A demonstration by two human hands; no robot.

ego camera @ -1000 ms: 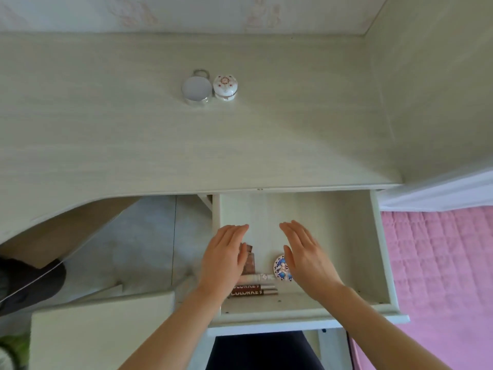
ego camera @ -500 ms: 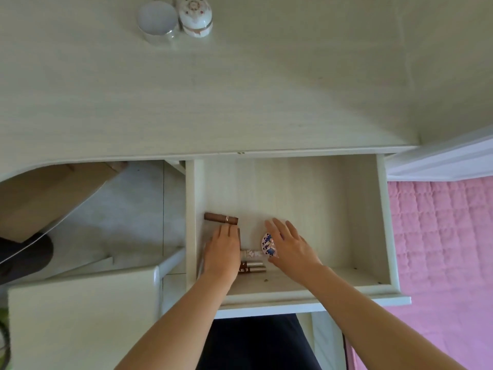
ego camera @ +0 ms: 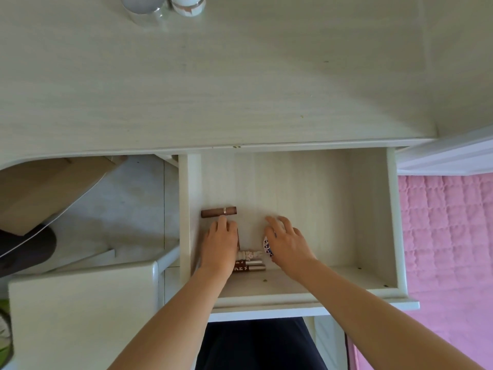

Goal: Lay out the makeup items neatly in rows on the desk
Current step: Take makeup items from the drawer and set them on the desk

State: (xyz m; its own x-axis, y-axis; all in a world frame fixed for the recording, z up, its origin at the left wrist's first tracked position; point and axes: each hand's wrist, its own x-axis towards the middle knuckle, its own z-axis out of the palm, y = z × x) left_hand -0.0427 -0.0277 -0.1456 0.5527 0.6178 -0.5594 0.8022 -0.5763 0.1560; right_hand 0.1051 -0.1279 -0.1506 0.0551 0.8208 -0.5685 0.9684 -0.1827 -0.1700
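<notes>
The left hand (ego camera: 220, 245) covers most of a brown item (ego camera: 238, 240) in the drawer (ego camera: 373, 209); what that item is cannot be told. The right hand (ego camera: 286, 243) hides most of a patterned round case (ego camera: 267, 245). Whether either hand grips anything is not visible. Lettering on the two tubes (ego camera: 250, 265) is partly covered. The top edge crops two jars (ego camera: 162, 6) on the desk (ego camera: 240, 84).

Two round jars (ego camera: 162, 5) at the counter's twelve o'clock; one brown lipstick (ego camera: 218, 212), two lip-gloss tubes (ego camera: 249, 265), one patterned compact (ego camera: 267, 246) in the drawer.
</notes>
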